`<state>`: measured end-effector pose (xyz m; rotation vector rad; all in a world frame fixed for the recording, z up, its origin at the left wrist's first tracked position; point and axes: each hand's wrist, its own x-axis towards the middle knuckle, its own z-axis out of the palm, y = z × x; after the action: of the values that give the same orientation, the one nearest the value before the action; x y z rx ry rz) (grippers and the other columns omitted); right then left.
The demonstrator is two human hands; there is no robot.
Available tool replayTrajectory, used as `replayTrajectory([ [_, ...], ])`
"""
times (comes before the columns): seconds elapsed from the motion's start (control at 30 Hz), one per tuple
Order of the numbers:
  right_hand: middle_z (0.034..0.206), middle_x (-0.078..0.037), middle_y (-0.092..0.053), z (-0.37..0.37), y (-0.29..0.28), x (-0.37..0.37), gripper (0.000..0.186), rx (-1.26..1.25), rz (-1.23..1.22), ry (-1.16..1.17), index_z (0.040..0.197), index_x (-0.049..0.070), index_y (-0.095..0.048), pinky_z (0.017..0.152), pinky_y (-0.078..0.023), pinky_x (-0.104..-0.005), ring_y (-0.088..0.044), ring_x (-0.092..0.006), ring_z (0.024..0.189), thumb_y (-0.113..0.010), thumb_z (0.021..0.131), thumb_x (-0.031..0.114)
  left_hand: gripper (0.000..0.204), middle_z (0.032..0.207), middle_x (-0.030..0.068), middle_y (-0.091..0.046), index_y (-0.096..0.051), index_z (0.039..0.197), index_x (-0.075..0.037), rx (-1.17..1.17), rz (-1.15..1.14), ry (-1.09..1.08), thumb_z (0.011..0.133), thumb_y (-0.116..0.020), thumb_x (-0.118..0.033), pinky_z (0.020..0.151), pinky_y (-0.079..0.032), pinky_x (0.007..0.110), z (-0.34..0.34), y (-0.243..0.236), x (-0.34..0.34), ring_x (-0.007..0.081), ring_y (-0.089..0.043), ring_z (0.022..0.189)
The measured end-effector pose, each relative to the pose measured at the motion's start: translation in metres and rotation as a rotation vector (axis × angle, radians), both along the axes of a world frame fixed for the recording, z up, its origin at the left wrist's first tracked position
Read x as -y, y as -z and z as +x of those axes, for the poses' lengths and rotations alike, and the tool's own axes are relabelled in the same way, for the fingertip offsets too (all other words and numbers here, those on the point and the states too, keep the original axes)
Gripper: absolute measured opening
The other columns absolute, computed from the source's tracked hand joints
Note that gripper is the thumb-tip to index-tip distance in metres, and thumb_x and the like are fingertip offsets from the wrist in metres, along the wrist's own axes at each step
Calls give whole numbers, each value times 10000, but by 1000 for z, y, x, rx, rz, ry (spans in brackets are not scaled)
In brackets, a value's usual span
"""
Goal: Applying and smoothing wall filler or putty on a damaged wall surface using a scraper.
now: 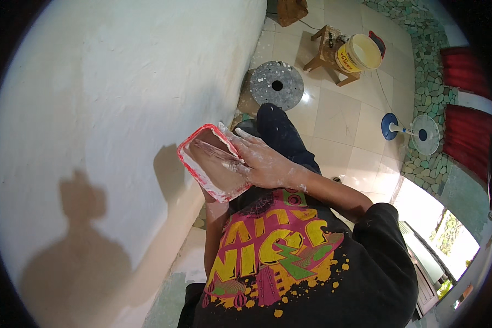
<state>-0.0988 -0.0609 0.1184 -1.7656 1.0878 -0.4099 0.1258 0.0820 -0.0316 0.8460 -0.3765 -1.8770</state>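
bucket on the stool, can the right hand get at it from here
Probably not: the bucket stands on a stool well away, apparently beyond reach, and the right hand is at the tub.

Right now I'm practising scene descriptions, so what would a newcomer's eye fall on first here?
Probably the red-rimmed container near the centre, smeared with white, with the whitened right hand against its right side. Just below, a yellow-and-pink print stands out on the black shirt. At left, a head-and-shoulders shadow falls on the pale wall.
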Motion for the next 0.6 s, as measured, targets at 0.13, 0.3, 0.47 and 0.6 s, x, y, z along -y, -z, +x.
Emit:
replayTrajectory([
  [0.13,1653,-247,-264,-5,17,7,759,39,-3,23,1618,20,-187,1245,-231,-486,-281,-454,1506,-556,1033,333,678,1512,153,-508,-418,1534,-80,-17,3,0,975,-624,-404,1134,-445,473,5,-5,-10,346,-555,1324],
  [0.3,1596,-275,-346,-1,42,32,703,140,138,-175,1587,2,-257,1228,-270,-456,-349,-423,1475,-556,1012,274,681,1511,152,-510,-418,1535,-81,-41,-18,-18,976,-619,-414,1132,-447,474,-7,32,28,346,-556,1323],
  [0.47,1517,-330,-413,23,99,58,714,134,98,-412,1581,-39,-208,1188,-325,-489,-426,-461,1397,-490,1038,328,685,1510,152,-511,-418,1535,-83,-80,-58,-91,976,-615,-425,1131,-450,476,-2,70,47,346,-557,1323],
  [0.6,1530,-353,-386,39,121,55,777,68,-64,-354,1588,-67,-139,1166,-355,-519,-465,-481,1357,-425,1065,431,688,1509,151,-512,-418,1536,-84,-134,-64,-174,977,-612,-434,1129,-452,477,-11,84,64,347,-557,1322],
])
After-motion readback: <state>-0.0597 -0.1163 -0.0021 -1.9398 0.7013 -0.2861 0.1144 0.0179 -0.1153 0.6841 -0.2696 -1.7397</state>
